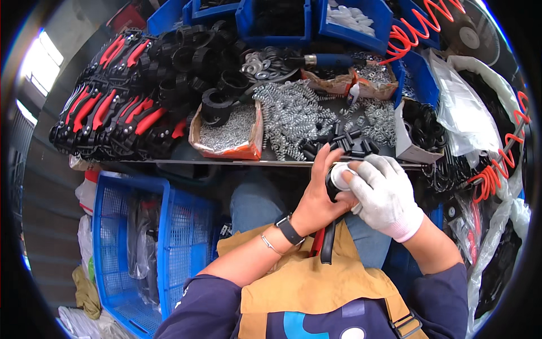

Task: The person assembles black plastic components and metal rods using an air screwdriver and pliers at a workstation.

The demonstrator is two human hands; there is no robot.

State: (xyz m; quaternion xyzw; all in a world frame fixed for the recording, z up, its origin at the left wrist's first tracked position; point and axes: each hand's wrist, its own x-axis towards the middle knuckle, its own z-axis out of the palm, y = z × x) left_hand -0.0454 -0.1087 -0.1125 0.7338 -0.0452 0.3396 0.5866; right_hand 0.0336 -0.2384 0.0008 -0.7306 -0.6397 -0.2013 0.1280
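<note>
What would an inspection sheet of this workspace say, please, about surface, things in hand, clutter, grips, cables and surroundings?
Surface: bench, mostly covered.
Things in hand: white disc; red and black handles show below it.
Clutter: loose springs, black tubes near the front edge, red-handled tools piled at left.
Grips: left grip bare, around the disc; right grip gloved, fingers at the disc.
Cables: coiled red hose at right.
Surroundings: blue crate at left, white bag at right.

Round part [340,176]: white face. Handle pair [327,248]: one red, one black. Glove [384,198]: greyish white, pale pink cuff. Watch strap [289,229]: black. Apron [316,277]: tan. Shirt sleeves [206,305]: navy. Jeans [254,208]: faded blue. Crate [186,251]: blue, mesh-patterned walls. Parts bins [276,40]: solid blue. Coil springs [293,113]: silver. Hand tools [104,111]: black bodies, red grips. Coiled hose [484,190]: orange-red.
</note>
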